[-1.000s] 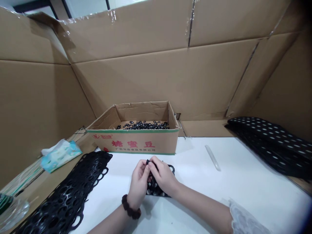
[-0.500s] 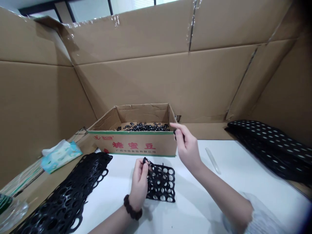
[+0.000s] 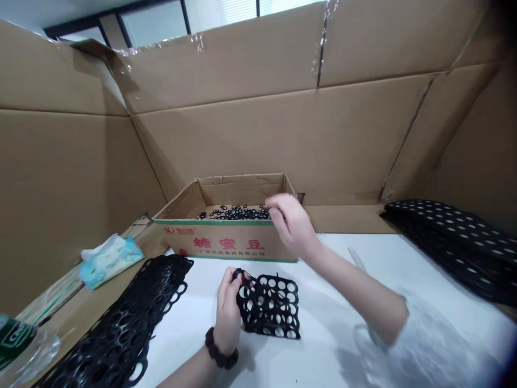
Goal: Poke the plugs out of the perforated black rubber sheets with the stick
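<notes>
My left hand (image 3: pixel 230 307), a dark band on its wrist, pinches the left edge of a black rubber sheet punched with rows of round holes (image 3: pixel 281 307), just above the white table. Over the front right rim of a cardboard box (image 3: pixel 226 240), my right hand (image 3: pixel 293 223) is slightly blurred, its thumb and forefinger apart. No object shows between those fingers. Many small black rings (image 3: pixel 242 213) lie scattered on the bottom of the box.
On the left lies a pile of black holed sheets (image 3: pixel 121 328), beside a tissue pack (image 3: pixel 113 261) and a clear plastic bottle (image 3: pixel 30 345). A clear tube (image 3: pixel 356 258) rests right of the box. More perforated black sheets (image 3: pixel 456 248) stand at the right. Cardboard walls (image 3: pixel 242 129) enclose the table.
My right hand has moved left, from beside the box's right corner to above its front rim; the dark piece in its fingers no longer shows. My left hand still holds the sheet.
</notes>
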A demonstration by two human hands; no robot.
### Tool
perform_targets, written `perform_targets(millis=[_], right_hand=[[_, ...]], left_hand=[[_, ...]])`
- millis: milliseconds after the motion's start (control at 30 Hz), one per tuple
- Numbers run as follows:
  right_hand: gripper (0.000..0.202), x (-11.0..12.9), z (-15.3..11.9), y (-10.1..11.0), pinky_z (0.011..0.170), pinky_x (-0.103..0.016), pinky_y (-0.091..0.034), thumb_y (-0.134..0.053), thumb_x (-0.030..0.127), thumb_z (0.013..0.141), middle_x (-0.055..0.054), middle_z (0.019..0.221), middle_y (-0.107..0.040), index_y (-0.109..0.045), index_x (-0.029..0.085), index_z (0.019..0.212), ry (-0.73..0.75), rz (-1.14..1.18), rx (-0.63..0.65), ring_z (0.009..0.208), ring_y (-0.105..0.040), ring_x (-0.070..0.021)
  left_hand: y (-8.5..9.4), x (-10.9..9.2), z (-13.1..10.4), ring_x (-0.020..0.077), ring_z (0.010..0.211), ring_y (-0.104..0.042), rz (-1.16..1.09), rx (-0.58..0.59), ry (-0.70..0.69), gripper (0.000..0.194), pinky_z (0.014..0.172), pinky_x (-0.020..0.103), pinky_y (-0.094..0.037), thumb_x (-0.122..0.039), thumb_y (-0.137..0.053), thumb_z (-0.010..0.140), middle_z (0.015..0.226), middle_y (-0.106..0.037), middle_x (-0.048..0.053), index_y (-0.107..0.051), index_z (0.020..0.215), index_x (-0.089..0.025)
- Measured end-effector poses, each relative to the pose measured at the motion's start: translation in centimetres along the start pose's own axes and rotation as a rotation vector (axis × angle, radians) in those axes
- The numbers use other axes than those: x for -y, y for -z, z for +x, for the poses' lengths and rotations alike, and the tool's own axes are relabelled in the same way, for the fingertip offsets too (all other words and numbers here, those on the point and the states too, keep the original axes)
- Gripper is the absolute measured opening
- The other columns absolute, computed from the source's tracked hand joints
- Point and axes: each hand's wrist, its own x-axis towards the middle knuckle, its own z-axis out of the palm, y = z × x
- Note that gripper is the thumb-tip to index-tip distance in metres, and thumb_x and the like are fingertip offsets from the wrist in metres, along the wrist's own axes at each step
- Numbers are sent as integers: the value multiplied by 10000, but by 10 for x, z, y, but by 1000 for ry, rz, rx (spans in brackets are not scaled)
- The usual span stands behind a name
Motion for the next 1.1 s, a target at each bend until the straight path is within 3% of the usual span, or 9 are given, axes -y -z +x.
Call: perform_targets(millis=[67,200,367,533,667,800,933,1067,1100], right_hand=[[335,16,-43,-9,716,-321,-377,-268,327,873,-86,796,-567,-553,153,864,195,-30,181,801,-500,-190],[255,12,-106,-47,646,-325,-394,-355,271,839,-125,851,-565,-522,117,956,14,-228,362,812,-506,-224],[183,2,-118,-71,686,-370,-391,-485,271,766,-139,862,-550,-518,129,877,-113,-278,472,832,-503,-264],[52,12,-107,-72,636,-295,-390,-399,149,783,-80,767,-549,-442,161,809,-276,26,589,739,-524,-202],[68,25,-74,-86,631,-268,-389,-365,163,795,-32,782,-515,-365,192,857,-264,300,407,701,-510,-159],[101,62,-13,-118,669,-268,-392,-404,186,788,-38,841,-468,-358,194,878,-135,368,193,747,-492,-155],[121,114,34,-167,664,-261,-401,-365,276,843,-65,937,-448,-421,181,890,25,261,214,741,-491,-141],[178,149,38,-211,764,-343,-380,-457,313,804,-110,993,-473,-507,153,864,212,103,340,935,-437,-217],[172,153,34,-217,782,-363,-370,-498,307,781,-120,1021,-472,-524,150,848,236,99,359,969,-417,-234]], left_hand=[[1,-8,1,123,629,-468,-64,-21,20,176,618,210,-380,-307,-397,776,662,-499,-6,-463,672,-180],[3,-24,0,110,585,-479,-85,-45,24,205,609,212,-405,-316,-377,793,631,-488,-13,-447,656,-180],[13,-39,-8,94,532,-489,-56,-110,-5,230,576,208,-419,-370,-485,756,586,-460,-37,-392,649,-189],[51,-57,-23,43,439,-395,90,-345,-35,309,429,132,-352,-298,-599,675,517,-342,-84,-317,606,-192],[99,-68,-35,56,429,-415,276,-560,-8,244,390,146,-358,-349,-581,679,554,-420,-75,-390,695,-199],[155,-77,-51,61,417,-412,425,-929,-109,268,369,161,-345,-396,-600,631,568,-432,-73,-459,739,-195],[209,-83,-77,132,532,-498,887,-1311,-54,330,454,225,-385,-477,-601,586,614,-508,-30,-509,721,-190],[231,-79,-99,297,699,-557,1341,-1222,291,517,525,359,-432,-546,-545,586,750,-576,97,-536,897,-133],[230,-76,-102,356,832,-532,1475,-1257,257,629,597,412,-437,-557,-516,608,903,-555,178,-487,1017,-81]])
